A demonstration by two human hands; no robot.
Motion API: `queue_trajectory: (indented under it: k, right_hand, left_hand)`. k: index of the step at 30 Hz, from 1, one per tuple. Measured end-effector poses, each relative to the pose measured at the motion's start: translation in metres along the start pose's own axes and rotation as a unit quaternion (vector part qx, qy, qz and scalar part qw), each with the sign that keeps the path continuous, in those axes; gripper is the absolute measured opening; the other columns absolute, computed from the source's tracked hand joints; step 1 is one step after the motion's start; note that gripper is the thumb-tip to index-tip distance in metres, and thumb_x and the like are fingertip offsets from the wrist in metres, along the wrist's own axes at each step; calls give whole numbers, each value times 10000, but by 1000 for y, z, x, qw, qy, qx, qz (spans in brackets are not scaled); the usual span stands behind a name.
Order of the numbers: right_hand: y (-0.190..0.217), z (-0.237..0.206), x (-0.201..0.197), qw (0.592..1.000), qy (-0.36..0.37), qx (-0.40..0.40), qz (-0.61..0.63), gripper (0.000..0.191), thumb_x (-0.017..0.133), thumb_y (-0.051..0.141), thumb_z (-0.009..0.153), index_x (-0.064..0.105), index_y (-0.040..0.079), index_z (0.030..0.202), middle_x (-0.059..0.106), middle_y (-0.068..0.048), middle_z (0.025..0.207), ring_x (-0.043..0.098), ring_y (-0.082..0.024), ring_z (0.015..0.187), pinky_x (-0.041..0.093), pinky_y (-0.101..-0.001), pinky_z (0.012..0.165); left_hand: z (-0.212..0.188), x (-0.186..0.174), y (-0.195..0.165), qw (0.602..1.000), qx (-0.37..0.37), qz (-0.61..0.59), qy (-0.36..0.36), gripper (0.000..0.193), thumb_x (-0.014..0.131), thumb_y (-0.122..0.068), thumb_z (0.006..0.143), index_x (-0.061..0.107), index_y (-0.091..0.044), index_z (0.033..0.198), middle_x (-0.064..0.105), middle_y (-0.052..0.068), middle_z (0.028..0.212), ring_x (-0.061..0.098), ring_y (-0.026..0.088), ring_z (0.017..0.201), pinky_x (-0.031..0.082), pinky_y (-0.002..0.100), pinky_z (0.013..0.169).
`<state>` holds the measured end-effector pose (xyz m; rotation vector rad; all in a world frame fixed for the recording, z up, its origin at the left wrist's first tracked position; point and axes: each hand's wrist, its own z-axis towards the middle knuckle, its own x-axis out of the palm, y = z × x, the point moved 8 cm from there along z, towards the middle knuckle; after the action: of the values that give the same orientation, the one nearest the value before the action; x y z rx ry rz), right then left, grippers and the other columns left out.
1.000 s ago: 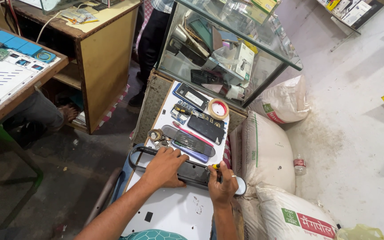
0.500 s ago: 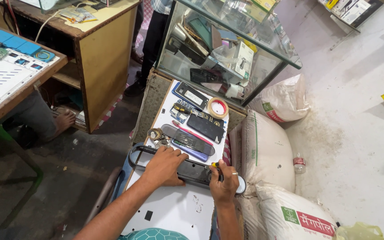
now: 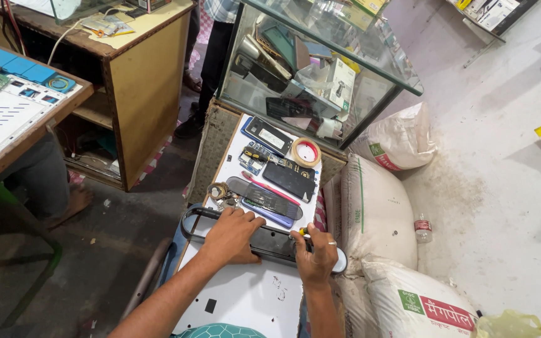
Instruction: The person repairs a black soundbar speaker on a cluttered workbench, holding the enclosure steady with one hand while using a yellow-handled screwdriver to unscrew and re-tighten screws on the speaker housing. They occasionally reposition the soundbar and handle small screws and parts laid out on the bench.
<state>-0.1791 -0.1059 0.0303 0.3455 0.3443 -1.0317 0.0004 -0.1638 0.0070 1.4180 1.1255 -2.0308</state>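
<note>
Now left hand (image 3: 231, 235) presses long black device (image 3: 270, 241); right hand (image 3: 316, 253) fingers pinch screwdriver (image 3: 303, 233).

black casing (image 3: 270, 241): glossy plastic | board (image 3: 252, 294): smooth white | sacks (image 3: 377, 213): woven

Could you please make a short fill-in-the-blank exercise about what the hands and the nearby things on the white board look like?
1. The left hand presses flat on a long ____ device.
2. The right hand grips a small tool with a ____ handle.
3. The roll of tape lies near the ____ cabinet.

Missing words: black; yellow; glass
</note>
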Motion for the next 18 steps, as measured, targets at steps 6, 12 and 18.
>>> queue_trajectory:
  k: [6,12,18]
  right_hand:
    - [5,2,0,995,15,5,101,513,781,-7,892,538,123,1325,717,-91,989,752,-240,910,601,-329,763]
    - [11,-2,3,996,7,-37,79,574,792,31,857,485,107,1337,739,-103,1000,728,-258,926,579,-365,766]
    - [5,-6,8,998,12,2,64,543,812,31,880,511,110,1324,733,-95,949,734,-234,857,584,-329,710]
  left_hand:
    - [0,-2,2,1000,5,-3,-11,897,926,-517,561,623,-94,1292,664,74,1152,587,260,1124,382,406,981]
    - [-2,-4,1,1000,5,-8,-9,890,933,-506,561,624,-93,1286,661,85,1144,579,271,1119,380,399,976]
    - [-4,-7,5,1000,-4,-15,-6,871,929,-503,565,633,-102,1279,667,73,1131,585,261,1108,383,389,986]
